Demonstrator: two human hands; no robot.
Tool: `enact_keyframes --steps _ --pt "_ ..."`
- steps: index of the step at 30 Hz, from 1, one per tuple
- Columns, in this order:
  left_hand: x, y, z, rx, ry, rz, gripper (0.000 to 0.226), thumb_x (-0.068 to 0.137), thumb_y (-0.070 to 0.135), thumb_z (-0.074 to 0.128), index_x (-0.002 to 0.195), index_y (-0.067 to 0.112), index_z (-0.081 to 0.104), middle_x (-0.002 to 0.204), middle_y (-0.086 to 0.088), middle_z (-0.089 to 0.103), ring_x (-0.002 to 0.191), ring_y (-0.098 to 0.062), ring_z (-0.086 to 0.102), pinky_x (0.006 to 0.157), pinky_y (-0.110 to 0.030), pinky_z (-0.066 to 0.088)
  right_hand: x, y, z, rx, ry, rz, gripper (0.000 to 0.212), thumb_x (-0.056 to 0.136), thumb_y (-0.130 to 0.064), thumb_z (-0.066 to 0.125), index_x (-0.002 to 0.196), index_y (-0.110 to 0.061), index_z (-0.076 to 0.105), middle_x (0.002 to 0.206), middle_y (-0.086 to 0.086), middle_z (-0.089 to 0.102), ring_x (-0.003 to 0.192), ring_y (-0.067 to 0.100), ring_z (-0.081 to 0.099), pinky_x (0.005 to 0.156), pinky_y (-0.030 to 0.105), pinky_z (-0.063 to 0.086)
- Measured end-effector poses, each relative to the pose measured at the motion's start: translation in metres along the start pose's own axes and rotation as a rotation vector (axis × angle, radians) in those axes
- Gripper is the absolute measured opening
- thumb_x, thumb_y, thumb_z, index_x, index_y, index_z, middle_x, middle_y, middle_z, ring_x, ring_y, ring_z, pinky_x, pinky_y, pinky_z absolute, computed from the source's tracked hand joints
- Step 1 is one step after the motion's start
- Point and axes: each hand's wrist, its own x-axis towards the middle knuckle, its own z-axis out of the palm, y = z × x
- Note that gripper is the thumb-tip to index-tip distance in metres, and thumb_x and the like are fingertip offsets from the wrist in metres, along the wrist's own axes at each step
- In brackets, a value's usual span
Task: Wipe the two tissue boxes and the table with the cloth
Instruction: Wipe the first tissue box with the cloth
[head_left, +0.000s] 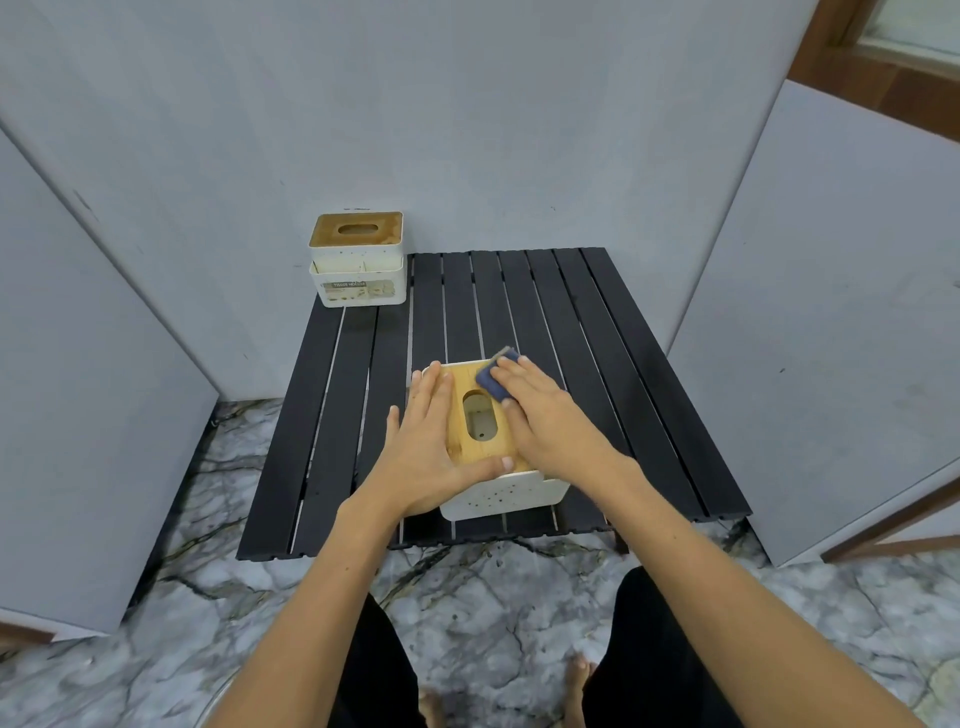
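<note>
A white tissue box with a bamboo lid (480, 452) stands near the front of the black slatted table (597, 364). My left hand (434, 447) lies flat on the lid's left side, thumb along its near edge, steadying the box. With straight fingers, my right hand (545, 415) presses a dark blue cloth (498, 376) onto the lid's far right corner. The lid's oval slot shows between both hands. A second white tissue box (357, 260) with a darker brown lid stands at the table's far left corner.
Grey panels wall in the table at the back and on both sides. Marble floor lies in front, with my legs and bare feet at the bottom. A wooden frame shows at the upper right.
</note>
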Motion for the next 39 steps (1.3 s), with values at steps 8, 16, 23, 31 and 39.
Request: enact_keyframes --steps 8,16,23,31,39 --pt "0.004 0.001 -0.001 0.022 0.032 -0.037 0.136 0.056 0.094 0.050 0.161 0.022 0.002 0.167 0.018 -0.011 0.151 -0.003 -0.018 0.123 -0.057 -0.003 0.004 0.009 -0.008 0.134 0.073 0.052 0.040 0.101 -0.005 0.043 0.140 -0.012 0.051 0.149 0.002 0.047 0.145 0.016 0.031 0.119 0.027 0.021" --pt "0.008 0.000 -0.006 0.057 -0.019 -0.026 0.137 0.058 0.095 0.046 0.161 0.022 -0.006 0.166 0.017 -0.017 0.152 -0.007 -0.018 0.122 -0.057 -0.004 -0.040 0.010 -0.014 0.169 0.043 -0.002 0.038 0.099 -0.002 0.047 0.134 -0.012 0.058 0.145 0.003 0.052 0.139 0.013 0.040 0.114 0.017 0.026" --pt "0.014 -0.003 -0.010 0.120 -0.035 -0.024 0.109 0.078 0.079 0.037 0.162 0.022 -0.003 0.168 0.013 -0.014 0.154 -0.011 -0.014 0.123 -0.059 -0.003 -0.076 0.006 -0.023 0.287 0.054 0.028 0.037 0.099 -0.003 0.049 0.131 -0.017 0.061 0.134 -0.010 0.057 0.122 -0.005 0.046 0.100 0.000 0.029" --pt "0.019 0.002 -0.017 0.215 -0.045 0.103 0.068 0.093 0.062 0.036 0.156 0.041 0.023 0.169 0.011 0.006 0.155 -0.012 -0.008 0.121 -0.065 0.002 -0.109 0.002 -0.025 0.390 0.106 0.111 0.036 0.100 -0.007 0.051 0.128 -0.024 0.063 0.126 -0.016 0.062 0.117 -0.005 0.054 0.099 0.008 0.038" --pt "0.009 0.026 -0.007 0.330 0.064 -0.105 0.060 0.100 0.061 0.032 0.155 0.039 0.025 0.168 0.006 0.012 0.154 -0.017 0.002 0.115 -0.059 0.021 -0.143 0.019 -0.004 0.644 0.289 0.337 0.034 0.102 -0.014 0.049 0.130 -0.029 0.061 0.124 -0.018 0.064 0.116 -0.004 0.056 0.100 0.022 0.046"
